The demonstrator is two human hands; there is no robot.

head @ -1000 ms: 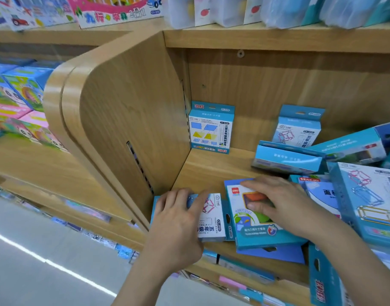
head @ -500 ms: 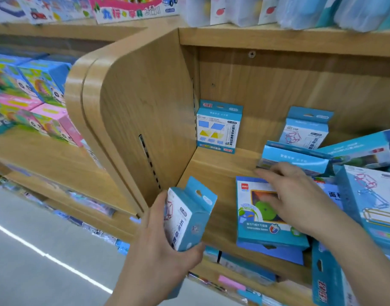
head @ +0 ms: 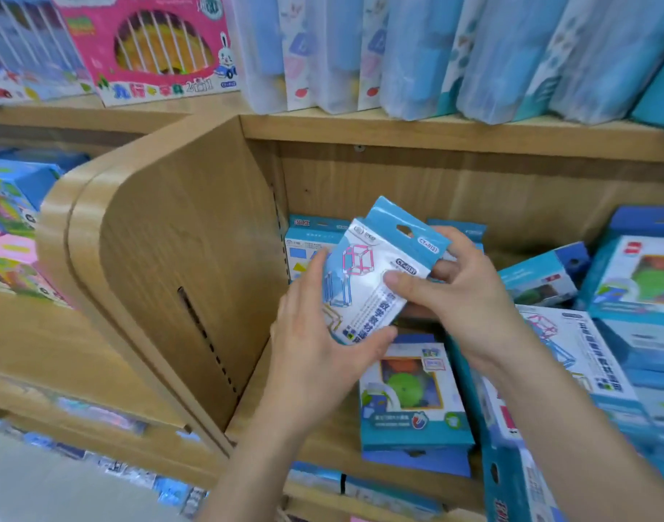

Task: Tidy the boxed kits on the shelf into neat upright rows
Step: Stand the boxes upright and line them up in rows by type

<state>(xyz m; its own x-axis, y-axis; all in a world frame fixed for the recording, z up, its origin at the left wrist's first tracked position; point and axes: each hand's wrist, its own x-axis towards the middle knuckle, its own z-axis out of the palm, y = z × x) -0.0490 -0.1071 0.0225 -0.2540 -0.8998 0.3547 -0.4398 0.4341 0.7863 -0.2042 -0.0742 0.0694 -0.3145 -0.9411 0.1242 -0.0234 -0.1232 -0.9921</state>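
Fingertips (head: 454, 239) of the right hand (head: 469, 299) curl behind the hang tab of a small white-and-blue kit box (head: 360, 295), with the thumb pressed on its printed face. The left hand (head: 315, 344) cups the same box from below, thumb across the bottom edge and fingers up its far side. So both hands are closed round one box. It is lifted clear of the shelf board (head: 332, 446) and tilted, just to the right of the wooden side panel (head: 179, 258).

My reading is that this is the carry-and-orient step: the box is picked up but not yet placed. An upright box (head: 302, 241) stands at the back, close against the side panel, and looks like the start of a row. The next move probably calls for squaring the held box to vertical and setting it down beside that one, face forward.

Further right of the panel the stock is untidy. A box with a green disc (head: 409, 393) lies flat on the board, a blue box (head: 541, 275) leans on its side, and larger kits (head: 639, 284) are piled beyond. Above the panel, an upper shelf (head: 435, 130) carries clear blue packs (head: 417, 50) and a pink toy box (head: 153, 43). Left of the panel, more bright boxes fill a neighbouring bay, above a pale floor (head: 21, 487).
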